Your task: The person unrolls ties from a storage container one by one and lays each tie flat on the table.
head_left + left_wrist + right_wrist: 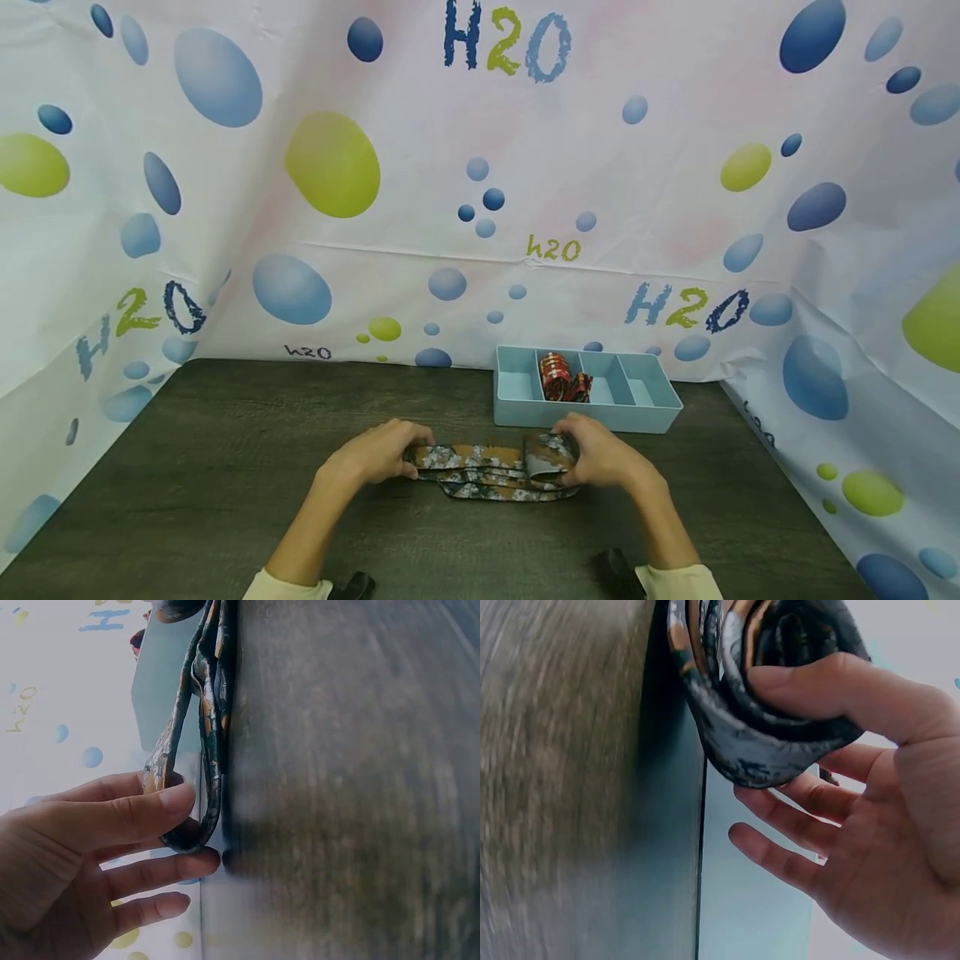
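Note:
A long camouflage-patterned fabric strip (476, 457) lies folded in several layers on the dark table, its right part wound into a roll (549, 457). At its left end, my left hand (378, 452) pinches the fabric where it loops back; the left wrist view shows the thumb and forefinger at this loop (196, 834). My right hand (603, 454) grips the roll from the right. In the right wrist view, the thumb lies on the coiled side of the roll (780, 727), with the other fingers behind and under it.
Behind the strip stands a light blue divided box (517, 412). One of its compartments holds a rolled red plaid strip (557, 377). A white printed sheet (420, 225) hangs along the back and sides of the dark wood-grain table (225, 467).

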The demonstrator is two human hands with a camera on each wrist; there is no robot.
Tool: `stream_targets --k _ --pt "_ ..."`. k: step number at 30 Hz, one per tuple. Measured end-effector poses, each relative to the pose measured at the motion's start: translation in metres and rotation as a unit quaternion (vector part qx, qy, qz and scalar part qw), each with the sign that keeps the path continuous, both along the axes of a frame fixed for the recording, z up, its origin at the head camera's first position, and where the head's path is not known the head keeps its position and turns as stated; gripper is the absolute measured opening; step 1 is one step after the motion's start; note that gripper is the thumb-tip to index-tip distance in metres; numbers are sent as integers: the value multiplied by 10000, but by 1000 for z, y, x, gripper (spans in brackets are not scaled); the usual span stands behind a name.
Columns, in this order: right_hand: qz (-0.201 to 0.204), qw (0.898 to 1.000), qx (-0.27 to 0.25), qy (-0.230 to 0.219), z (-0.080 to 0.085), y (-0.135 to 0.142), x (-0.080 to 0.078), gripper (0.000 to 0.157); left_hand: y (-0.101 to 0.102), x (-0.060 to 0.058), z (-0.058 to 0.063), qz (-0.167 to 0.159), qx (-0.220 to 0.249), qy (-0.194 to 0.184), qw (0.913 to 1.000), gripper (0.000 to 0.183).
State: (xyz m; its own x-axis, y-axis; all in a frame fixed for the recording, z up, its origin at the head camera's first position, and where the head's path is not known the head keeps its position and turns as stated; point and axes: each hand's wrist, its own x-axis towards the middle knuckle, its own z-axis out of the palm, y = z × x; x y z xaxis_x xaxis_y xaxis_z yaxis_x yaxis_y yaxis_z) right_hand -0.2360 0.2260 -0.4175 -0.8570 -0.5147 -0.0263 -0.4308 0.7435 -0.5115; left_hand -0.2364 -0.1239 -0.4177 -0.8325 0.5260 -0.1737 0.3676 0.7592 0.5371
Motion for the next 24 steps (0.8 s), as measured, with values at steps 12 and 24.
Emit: stream_targets --k 12,24 --pt "-116 9977 -404 -537 6 20 2 65 1 0 1 110 -219 15 9997 42" --pt "-267 9958 -424 -770 9 42 2 54 3 -2 -2 127 -314 37 9994 42"
